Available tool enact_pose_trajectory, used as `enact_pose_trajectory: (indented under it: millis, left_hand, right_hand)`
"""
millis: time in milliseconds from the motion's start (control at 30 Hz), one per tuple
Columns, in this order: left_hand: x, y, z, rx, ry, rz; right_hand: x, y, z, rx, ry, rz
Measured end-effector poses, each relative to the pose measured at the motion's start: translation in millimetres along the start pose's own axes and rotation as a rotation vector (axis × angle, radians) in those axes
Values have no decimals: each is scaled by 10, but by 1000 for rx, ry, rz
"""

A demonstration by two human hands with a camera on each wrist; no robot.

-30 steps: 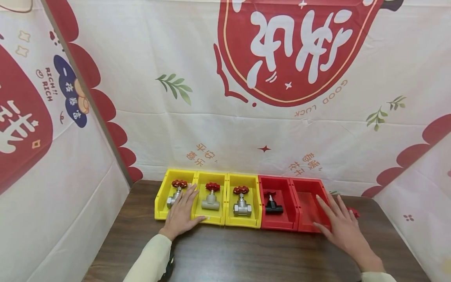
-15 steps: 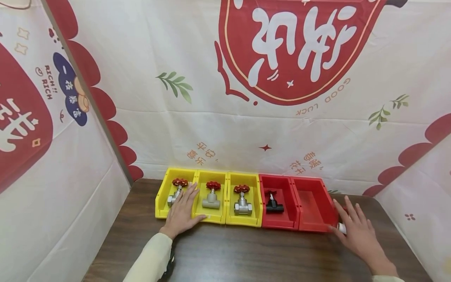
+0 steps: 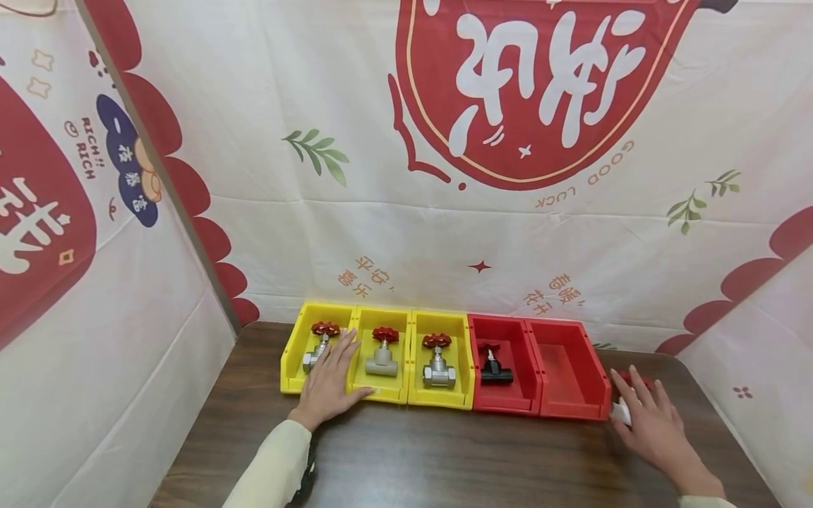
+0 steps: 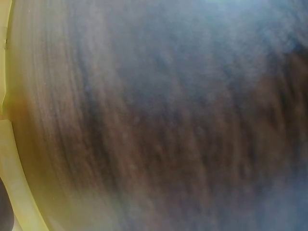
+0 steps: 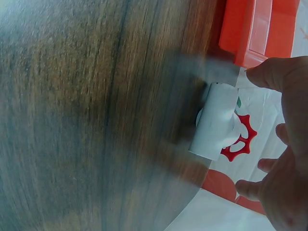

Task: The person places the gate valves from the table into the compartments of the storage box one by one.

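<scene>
My right hand [image 3: 657, 430] hovers at the right end of the bin row with fingers spread over a white valve [image 5: 215, 120] with a red handwheel [image 5: 243, 137]. In the right wrist view, the valve lies between thumb and fingers, apart from both; the head view shows only one white end past the thumb. My left hand [image 3: 330, 384] lies with straight fingers across the first yellow bin [image 3: 291, 384] and the second yellow bin [image 3: 366, 323], partly covering a metal valve [image 3: 311, 360]. Its wrist view shows mostly blurred tabletop.
A grey valve [image 3: 381, 363] and a metal valve [image 3: 438, 370] sit in yellow bins. The near red bin [image 3: 521, 395] holds a black valve [image 3: 494, 372]; the end red bin [image 3: 562, 370] holds nothing. A printed cloth [image 3: 438, 247] hangs behind the wooden table [image 3: 457, 458].
My right hand has moved right, from over the end red bin to beside it, over the white valve. My left hand has stayed in place.
</scene>
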State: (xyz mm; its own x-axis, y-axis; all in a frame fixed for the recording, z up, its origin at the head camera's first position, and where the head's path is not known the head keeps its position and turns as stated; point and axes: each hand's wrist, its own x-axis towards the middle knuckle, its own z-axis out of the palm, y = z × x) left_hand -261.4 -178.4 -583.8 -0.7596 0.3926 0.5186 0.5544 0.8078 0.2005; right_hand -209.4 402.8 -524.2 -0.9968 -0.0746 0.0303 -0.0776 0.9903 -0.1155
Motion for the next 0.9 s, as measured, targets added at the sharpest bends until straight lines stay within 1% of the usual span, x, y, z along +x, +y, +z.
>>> enact_pose_trajectory:
  millis: [233,467,633,767,900]
  left_hand:
    - [1,-16,2,17,0,-1]
    - [-6,-12,-5,25,-6,0]
    - [-8,-13,3,31,-8,-8]
    - [-8,-16,1,23,-3,-8]
    - [-7,-17,2,20,-3,-2]
  right_hand:
    - [23,87,41,8,-43,-32]
    - [47,119,95,30,-109,5]
    - [73,123,106,42,-139,-1]
    - [101,122,112,32,-149,-15]
    - [126,129,120,16,-135,-44]
